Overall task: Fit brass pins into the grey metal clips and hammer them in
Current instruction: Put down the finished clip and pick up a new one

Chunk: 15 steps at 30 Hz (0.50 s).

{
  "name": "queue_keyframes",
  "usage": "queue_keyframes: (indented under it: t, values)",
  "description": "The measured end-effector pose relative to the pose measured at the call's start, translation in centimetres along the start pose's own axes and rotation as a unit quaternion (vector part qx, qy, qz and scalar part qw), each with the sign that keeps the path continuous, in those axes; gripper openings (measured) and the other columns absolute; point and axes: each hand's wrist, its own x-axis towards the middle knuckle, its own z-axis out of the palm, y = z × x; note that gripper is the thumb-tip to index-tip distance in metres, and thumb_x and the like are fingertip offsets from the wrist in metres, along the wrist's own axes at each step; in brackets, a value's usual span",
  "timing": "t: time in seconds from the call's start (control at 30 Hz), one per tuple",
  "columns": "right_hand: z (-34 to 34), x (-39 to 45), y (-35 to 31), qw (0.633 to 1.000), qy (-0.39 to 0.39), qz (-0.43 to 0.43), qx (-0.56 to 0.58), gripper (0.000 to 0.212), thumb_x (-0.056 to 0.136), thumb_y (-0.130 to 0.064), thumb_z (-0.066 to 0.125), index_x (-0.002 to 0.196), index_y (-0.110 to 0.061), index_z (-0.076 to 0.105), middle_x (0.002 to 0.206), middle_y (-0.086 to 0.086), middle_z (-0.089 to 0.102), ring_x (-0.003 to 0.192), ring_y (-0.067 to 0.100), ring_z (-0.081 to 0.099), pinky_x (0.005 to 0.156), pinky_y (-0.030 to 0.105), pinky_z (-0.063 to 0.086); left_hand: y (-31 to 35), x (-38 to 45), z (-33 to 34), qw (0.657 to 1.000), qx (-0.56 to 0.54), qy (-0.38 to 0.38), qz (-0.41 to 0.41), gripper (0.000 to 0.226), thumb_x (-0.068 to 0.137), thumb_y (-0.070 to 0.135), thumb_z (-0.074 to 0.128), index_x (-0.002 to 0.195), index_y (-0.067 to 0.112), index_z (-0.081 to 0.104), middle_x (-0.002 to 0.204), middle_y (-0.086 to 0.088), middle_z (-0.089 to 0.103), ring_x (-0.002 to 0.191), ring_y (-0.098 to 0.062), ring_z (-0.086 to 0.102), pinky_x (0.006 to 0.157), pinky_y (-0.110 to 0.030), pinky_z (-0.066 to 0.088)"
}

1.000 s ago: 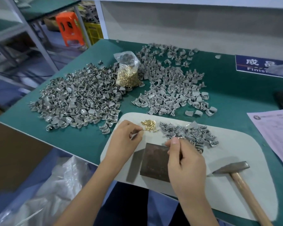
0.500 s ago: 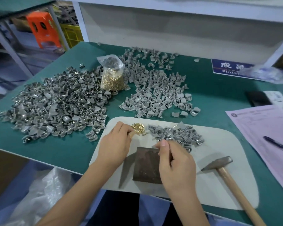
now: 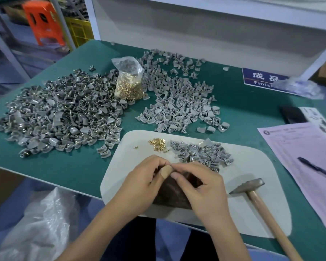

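We are pinching a clip (image 3: 167,171) between both hands, left hand (image 3: 142,182) and right hand (image 3: 199,187), each grip narrow on it, above the block (image 3: 172,194). Loose pins (image 3: 158,145) are lying on the mat (image 3: 252,185); the hammer (image 3: 260,200) is resting to the right.

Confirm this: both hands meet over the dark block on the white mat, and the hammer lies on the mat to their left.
Wrong side. The head view shows the hammer lying to the right of the hands, untouched. The rest holds: left hand and right hand meet over the dark block on the white mat.
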Motion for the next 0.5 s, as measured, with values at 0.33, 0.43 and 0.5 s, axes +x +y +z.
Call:
queue_keyframes:
  t: [0.33, 0.43, 0.5]
  values:
    - [-0.8, 0.1, 0.0, 0.964, 0.190, 0.131, 0.134, 0.013, 0.088, -0.039, 0.067, 0.088, -0.026, 0.068, 0.071, 0.000, 0.065, 0.062, 0.013, 0.059, 0.059, 0.018, 0.048, -0.1, 1.9, -1.0, 0.998, -0.038, 0.043, -0.031, 0.021, 0.096, 0.021, 0.065, 0.097, 0.040, 0.058, 0.091, 0.017, 0.062, 0.072, -0.007, 0.057, 0.067, -0.013, 0.042]
    - [-0.9, 0.1, -0.1, 0.955, 0.210, 0.140, 0.156, 0.011, 0.092, -0.033, 0.066, 0.089, -0.022, 0.068, 0.072, 0.004, 0.064, 0.062, 0.017, 0.058, 0.059, 0.023, 0.049, 0.6, 3.0, -1.4, 0.999, -0.029, 0.019, -0.029, 0.017, 0.101, 0.025, 0.058, 0.104, 0.041, 0.063, 0.091, 0.020, 0.067, 0.063, -0.006, 0.057, 0.064, -0.019, 0.045]
    - [-1.1, -0.3, -0.2, 0.946, 0.252, 0.136, 0.152, 0.012, 0.093, -0.034, 0.065, 0.091, -0.022, 0.067, 0.076, 0.002, 0.066, 0.064, 0.017, 0.059, 0.062, 0.026, 0.051, 1.1, 3.8, -1.5, 1.000, 0.001, -0.007, -0.024, 0.017, 0.106, 0.038, 0.046, 0.108, 0.041, 0.062, 0.089, 0.020, 0.072, 0.068, -0.010, 0.061, 0.068, -0.034, 0.052]
